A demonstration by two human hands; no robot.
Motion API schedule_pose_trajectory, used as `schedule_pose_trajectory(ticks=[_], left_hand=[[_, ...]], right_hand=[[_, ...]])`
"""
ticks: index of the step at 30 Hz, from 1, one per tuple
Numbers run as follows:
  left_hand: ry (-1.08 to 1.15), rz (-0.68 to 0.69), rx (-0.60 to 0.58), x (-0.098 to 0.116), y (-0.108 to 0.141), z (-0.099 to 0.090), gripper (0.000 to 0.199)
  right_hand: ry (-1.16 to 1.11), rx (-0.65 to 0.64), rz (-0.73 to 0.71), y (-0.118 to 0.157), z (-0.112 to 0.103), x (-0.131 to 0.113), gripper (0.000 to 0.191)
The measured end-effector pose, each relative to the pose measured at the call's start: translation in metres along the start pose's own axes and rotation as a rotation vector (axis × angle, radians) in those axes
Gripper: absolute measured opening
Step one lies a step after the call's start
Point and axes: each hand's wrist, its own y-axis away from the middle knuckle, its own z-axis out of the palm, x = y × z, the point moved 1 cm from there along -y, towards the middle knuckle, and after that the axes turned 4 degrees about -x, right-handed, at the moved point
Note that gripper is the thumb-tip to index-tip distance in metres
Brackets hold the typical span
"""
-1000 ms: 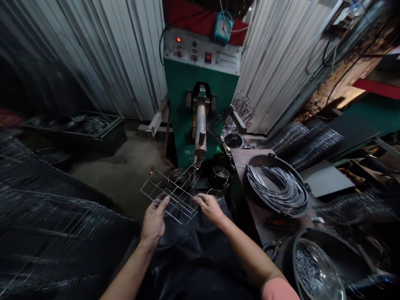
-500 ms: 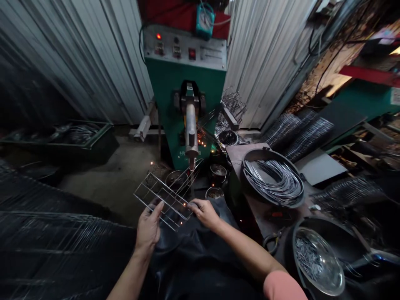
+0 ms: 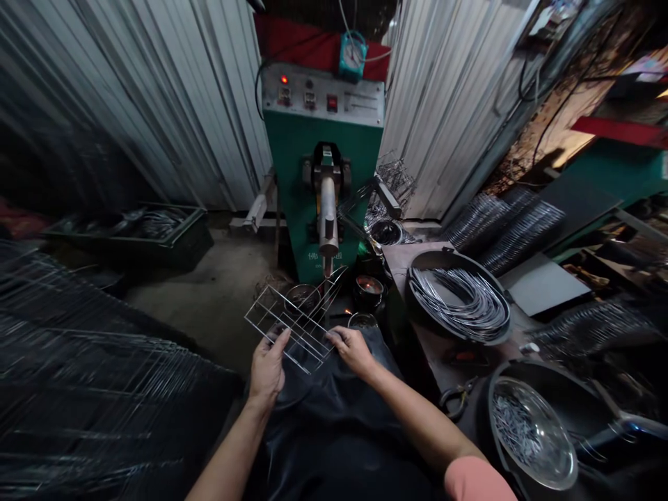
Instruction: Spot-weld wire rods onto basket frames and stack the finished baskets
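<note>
Between my hands is a wire rack point(image 3: 295, 327) of thin crossing metal rods, tilted over my dark apron point(image 3: 344, 410). My left hand point(image 3: 268, 365) grips its near left edge, thumb on top. At the right corner my right hand point(image 3: 352, 348) pinches the wire; whether it also holds a small separate piece I cannot make out. The rack's far part reaches under the metal arm point(image 3: 328, 216) of a green spot-welding machine point(image 3: 292, 153), at its electrode tip point(image 3: 328, 268). Curved wires show beside that tip.
Right of me a table bears a round pan point(image 3: 506, 327) of looped wire rings point(image 3: 464, 306). Nearer are pliers point(image 3: 456, 400) and a clear bowl point(image 3: 561, 466) of short metal pieces inside a large dark pan point(image 3: 495, 438). Stacked wire racks point(image 3: 130, 383) fill the left. Behind stands a green bin point(image 3: 182, 236).
Sparks flying around the electrode have mostly died out, leaving a glow low by the cups. The camera view has shifted, so machine and hands appear further right. Both hands keep hold of the rack.
</note>
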Motion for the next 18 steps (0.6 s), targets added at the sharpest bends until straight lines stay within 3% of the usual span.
schedule_pose_trajectory(ticks=[10, 18], left_hand=[[-0.04, 0.032, 0.036, -0.0016, -0.0084, 0.0062, 0.032], [-0.033, -0.07, 0.023, -0.0006, -0.0082, 0.0063, 0.04]], right_hand=[[0.004, 0.042, -0.003, -0.0101, -0.0034, 0.0037, 0.035], [0.012, 0.008, -0.004, -0.0075, -0.0047, -0.0004, 0.037]])
